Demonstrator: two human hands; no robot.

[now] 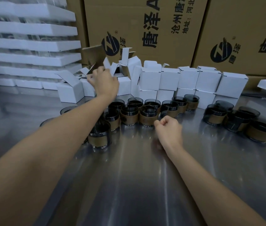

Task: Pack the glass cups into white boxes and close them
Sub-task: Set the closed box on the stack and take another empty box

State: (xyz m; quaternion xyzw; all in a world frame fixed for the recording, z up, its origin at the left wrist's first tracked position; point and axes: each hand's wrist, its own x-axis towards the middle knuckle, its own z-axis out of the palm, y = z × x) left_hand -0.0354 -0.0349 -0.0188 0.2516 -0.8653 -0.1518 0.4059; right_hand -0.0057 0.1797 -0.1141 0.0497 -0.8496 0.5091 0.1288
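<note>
Printed brown cartons (145, 30) are stacked as a wall behind the far edge of the counter (137, 176), whose brushed steel surface is streaked with reflected light. At the far left corner, white foam trays (31, 44) are piled high, with clear glassware seen between the layers. White boxes (169, 79) are ranged two high along the far edge, most closed, those toward the left with flaps raised. Dark glass cups (148, 116) banded in brown sleeves are clustered just before the boxes, mid-counter and toward the right edge. The left hand (104, 82) is clamped on the flap of an open box (94, 68). The right hand (168, 126) is curled into a fist with nothing held, just beside the nearest cups.
</note>
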